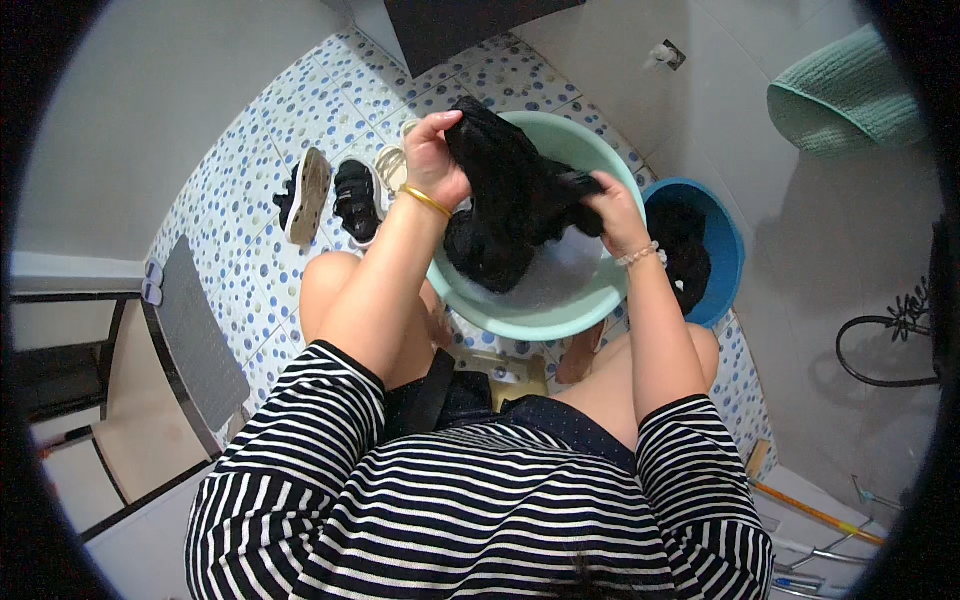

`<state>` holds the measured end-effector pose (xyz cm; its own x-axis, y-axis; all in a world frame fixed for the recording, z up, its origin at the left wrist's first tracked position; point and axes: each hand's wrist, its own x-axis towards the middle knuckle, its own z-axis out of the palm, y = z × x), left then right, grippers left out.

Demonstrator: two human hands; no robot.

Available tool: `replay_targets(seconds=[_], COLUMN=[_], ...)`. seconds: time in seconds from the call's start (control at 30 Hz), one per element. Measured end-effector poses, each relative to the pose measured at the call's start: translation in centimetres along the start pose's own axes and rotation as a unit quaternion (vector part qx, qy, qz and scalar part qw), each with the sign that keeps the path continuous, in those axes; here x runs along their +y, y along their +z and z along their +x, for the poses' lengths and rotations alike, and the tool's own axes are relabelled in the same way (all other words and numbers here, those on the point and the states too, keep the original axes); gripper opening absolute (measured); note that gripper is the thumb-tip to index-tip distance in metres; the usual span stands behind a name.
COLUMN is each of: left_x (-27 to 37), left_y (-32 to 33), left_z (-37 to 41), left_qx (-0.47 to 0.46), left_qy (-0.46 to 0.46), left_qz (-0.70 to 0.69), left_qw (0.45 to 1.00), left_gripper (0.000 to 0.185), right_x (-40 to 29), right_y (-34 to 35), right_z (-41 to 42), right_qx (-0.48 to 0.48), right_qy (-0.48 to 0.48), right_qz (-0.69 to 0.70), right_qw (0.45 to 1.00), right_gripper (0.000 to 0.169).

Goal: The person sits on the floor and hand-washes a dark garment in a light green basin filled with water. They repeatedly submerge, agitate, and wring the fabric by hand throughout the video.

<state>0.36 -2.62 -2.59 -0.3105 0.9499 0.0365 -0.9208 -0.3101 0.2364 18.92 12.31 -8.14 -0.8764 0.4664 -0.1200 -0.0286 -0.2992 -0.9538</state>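
A black cloth garment [499, 187] is stretched between my two hands over a pale green plastic basin [540, 328]. My left hand [435, 159], with a gold bangle at the wrist, grips the garment's upper left part by the basin's rim. At the other side my right hand [621, 212], wearing a bead bracelet, pinches a bunched piece of the same cloth. The lower folds hang into the basin, where cloudy greyish water [566, 266] shows below them. What the cloth covers in the basin is hidden.
A blue basin [731, 255] holding dark cloth [679, 255] stands against the wall, right of the green one. Black sandals [358, 199] and pale shoes [391, 169] lie on the dotted tile floor [232, 195] at left. A grey mat [202, 337] lies by the doorway. A green towel [847, 97] hangs at upper right.
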Motion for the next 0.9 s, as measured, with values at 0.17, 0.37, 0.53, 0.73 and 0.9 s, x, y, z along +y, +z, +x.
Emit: replay_targets(seconds=[0.17,0.37,0.53,0.73,0.9], left_x=[-5.3,-8.7,-12.5,-11.1,-12.1], left_y=[-4.9,-11.5,-5.7,-14.9,-8.8], left_z=[0.6,0.5,1.3,2.6,2.4], left_qx=[0.169,0.248,0.455,0.367,0.463], left_qy=[-0.056,-0.120,-0.126,-0.202,-0.229], left_qz=[0.018,0.187,0.353,0.222,0.251], left_qw=[0.984,0.943,0.808,0.881,0.818], left_gripper=[0.048,0.047,0.054,0.055,0.042], right_x=[-1.2,0.0,3.1,4.9,9.2], right_y=[2.5,11.2,4.4,7.5,0.6], right_z=[0.6,-2.4,2.5,0.3,3.1], right_qx=[0.137,0.054,0.239,0.121,0.323], right_qy=[-0.014,-0.174,-0.007,-0.147,0.079], right_qz=[0.200,-0.492,-0.515,-0.524,-0.472], right_qw=[0.970,0.851,0.823,0.830,0.817], right_gripper=[0.036,0.026,0.032,0.023,0.031])
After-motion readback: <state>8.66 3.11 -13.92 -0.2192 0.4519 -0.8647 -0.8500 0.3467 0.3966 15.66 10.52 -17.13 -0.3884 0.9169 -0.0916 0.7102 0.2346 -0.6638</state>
